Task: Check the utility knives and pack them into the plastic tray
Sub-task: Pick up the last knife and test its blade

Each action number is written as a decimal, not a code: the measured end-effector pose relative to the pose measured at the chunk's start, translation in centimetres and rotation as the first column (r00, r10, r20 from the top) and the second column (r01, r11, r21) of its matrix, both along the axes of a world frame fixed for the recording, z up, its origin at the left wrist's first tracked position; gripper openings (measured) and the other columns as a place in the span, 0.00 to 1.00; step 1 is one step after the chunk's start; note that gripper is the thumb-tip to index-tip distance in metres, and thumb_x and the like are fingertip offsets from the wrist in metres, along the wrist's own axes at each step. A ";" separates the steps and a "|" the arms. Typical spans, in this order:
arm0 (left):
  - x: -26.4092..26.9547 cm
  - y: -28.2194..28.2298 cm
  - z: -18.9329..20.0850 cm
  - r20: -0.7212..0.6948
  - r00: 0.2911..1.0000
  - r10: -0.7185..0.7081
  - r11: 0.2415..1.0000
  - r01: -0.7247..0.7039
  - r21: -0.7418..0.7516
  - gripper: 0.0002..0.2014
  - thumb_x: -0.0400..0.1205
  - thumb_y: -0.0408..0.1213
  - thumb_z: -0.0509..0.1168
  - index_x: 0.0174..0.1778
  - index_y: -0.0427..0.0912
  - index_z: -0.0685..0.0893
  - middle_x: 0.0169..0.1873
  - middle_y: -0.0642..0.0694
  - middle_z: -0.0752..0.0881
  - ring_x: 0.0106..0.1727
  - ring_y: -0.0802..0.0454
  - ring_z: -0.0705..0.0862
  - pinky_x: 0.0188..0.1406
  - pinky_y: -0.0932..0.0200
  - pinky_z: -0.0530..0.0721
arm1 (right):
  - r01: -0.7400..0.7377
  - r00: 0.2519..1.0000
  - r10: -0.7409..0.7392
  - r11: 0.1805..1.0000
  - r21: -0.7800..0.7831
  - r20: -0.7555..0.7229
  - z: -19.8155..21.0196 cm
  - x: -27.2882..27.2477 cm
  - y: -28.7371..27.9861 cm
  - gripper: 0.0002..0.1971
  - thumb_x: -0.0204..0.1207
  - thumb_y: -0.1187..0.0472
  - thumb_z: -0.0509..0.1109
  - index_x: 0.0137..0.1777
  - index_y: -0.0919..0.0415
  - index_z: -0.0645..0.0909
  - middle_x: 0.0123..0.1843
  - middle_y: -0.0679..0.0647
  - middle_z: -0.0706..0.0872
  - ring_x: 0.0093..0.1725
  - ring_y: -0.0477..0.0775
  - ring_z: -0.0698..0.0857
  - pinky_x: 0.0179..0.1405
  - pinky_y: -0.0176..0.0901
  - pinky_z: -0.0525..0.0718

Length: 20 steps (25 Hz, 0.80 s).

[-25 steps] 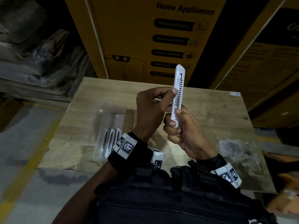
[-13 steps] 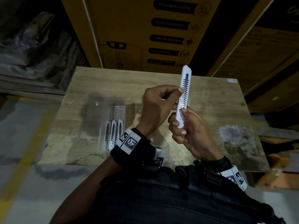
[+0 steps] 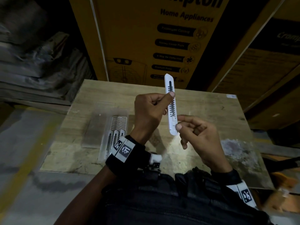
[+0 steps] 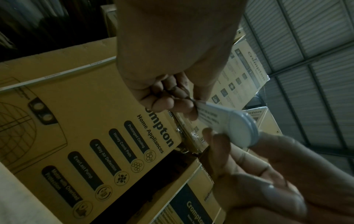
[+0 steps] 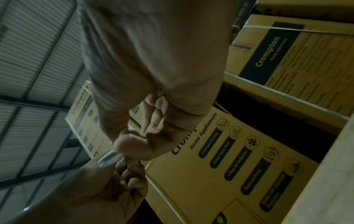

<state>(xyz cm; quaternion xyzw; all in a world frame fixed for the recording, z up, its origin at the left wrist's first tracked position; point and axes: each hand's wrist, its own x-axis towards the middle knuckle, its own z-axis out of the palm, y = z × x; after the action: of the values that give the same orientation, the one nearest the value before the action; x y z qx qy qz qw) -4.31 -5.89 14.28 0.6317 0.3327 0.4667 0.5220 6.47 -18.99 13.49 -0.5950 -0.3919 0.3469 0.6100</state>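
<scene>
Left hand point(image 3: 149, 114): pinches utility knife point(image 3: 170, 88) upright, right of plastic tray point(image 3: 97, 125), for checking.
Right hand point(image 3: 203, 140): fingertips pinch its lower end, likely testing slider point(image 3: 174, 118).

Left hand point(image 3: 151, 114) in a pinch, right hand point(image 3: 201, 138) lower, loosely curled.

The pale wooden table point(image 3: 203, 103) carries a clear plastic tray point(image 3: 119, 122) at left — white utility knives point(image 3: 115, 138) lying inside it — and a grey stain point(image 3: 232, 146) at right.
</scene>
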 end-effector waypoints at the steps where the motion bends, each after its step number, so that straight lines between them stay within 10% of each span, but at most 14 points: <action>1: 0.2 -0.3 0.2 -0.006 1.000 0.002 1.000 -0.002 0.010 0.15 0.82 0.40 0.75 0.32 0.37 0.93 0.18 0.48 0.85 0.20 0.56 0.80 0.24 0.61 0.76 | 0.007 1.000 -0.007 1.000 0.020 0.012 0.2 0.1 -0.1 0.09 0.76 0.69 0.76 0.55 0.62 0.90 0.34 0.52 0.91 0.19 0.52 0.77 0.21 0.42 0.80; 20: 5.7 -3.1 2.6 0.096 0.995 -0.036 0.995 0.027 0.092 0.17 0.84 0.35 0.72 0.31 0.30 0.91 0.20 0.35 0.85 0.18 0.44 0.80 0.20 0.56 0.80 | 0.154 0.891 -0.298 0.908 0.389 0.343 0.7 5.3 -1.3 0.04 0.75 0.66 0.79 0.47 0.67 0.92 0.27 0.52 0.89 0.17 0.42 0.80 0.18 0.34 0.76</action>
<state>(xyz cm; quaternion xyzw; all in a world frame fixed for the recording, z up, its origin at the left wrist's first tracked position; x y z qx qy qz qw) 1.41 -8.97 16.87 0.6361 0.2752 0.5033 0.5160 11.78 -20.33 14.23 -0.5760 -0.4891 0.0695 0.6513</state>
